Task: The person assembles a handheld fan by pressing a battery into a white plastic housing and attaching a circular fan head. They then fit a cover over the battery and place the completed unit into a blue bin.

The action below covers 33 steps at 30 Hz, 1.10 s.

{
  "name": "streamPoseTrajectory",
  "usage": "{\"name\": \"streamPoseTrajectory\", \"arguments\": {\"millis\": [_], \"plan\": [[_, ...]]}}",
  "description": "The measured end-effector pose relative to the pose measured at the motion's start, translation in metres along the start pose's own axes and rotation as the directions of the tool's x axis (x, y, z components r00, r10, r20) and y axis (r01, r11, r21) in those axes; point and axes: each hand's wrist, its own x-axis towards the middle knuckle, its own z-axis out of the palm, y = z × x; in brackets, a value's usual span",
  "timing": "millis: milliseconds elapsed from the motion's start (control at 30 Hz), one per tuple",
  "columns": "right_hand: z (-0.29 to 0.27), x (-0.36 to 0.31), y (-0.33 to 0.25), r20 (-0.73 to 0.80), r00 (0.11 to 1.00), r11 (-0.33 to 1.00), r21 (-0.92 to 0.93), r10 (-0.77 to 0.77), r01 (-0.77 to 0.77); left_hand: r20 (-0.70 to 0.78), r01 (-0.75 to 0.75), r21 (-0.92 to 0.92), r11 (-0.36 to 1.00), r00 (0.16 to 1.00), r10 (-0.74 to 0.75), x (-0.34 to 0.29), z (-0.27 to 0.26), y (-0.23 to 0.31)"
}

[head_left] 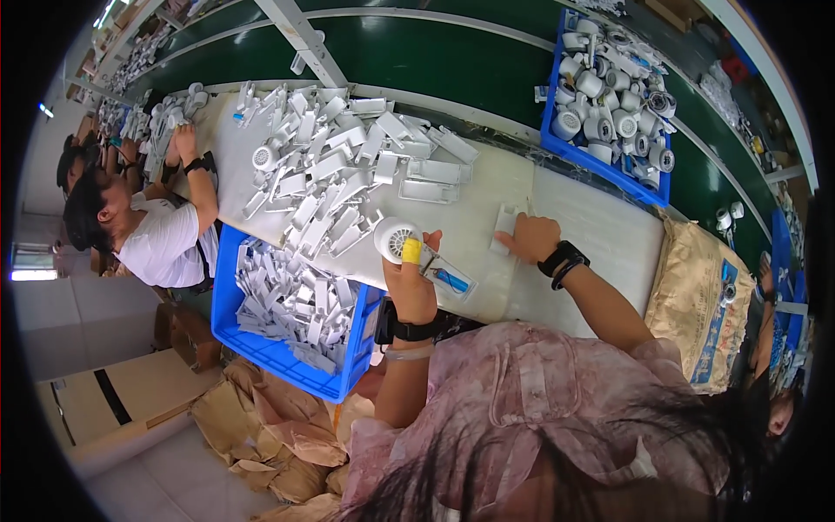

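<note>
Two blue crates flank the white worktable (487,187): one crate of white strip parts (287,313) at the person's left, another of round white housings (609,96) across the bench. Between them sprawls a heap of white plastic pieces (339,165). Left hand (410,283), yellow tape on a finger, is closed around a round white fan-grille part (396,237). Right hand (532,237) presses curled fingers on a flat white piece (506,222) on the table.
</note>
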Motion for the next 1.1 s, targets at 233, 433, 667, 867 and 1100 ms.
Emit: {"name": "streamPoseTrajectory", "arguments": {"millis": [233, 433, 667, 867, 1100], "plan": [[0.031, 0.021, -0.017, -0.221, 0.972, 0.996, 0.021, -0.075, 0.082, 0.036, 0.055, 0.041, 0.998, 0.998, -0.056, -0.006, 0.010, -0.008], [0.010, 0.007, -0.011, -0.137, 0.975, 0.980, 0.066, -0.175, 0.186, 0.033, 0.083, -0.010, 0.997, 0.996, -0.082, -0.005, 0.008, -0.014], [-0.045, -0.111, -0.017, -0.440, 0.830, 0.755, 0.395, -0.344, 0.523, 0.078, 0.039, 0.030, 0.999, 0.996, -0.041, -0.004, 0.026, -0.026], [-0.043, -0.117, -0.023, -0.544, 0.760, 0.863, 0.119, -0.357, 0.491, 0.120, 0.109, -0.029, 0.994, 0.987, -0.104, -0.010, 0.049, -0.028], [-0.041, -0.119, -0.023, -0.577, 0.734, 0.879, 0.058, -0.358, 0.474, 0.137, 0.103, -0.004, 0.995, 0.985, -0.101, -0.013, 0.056, -0.035]]}}
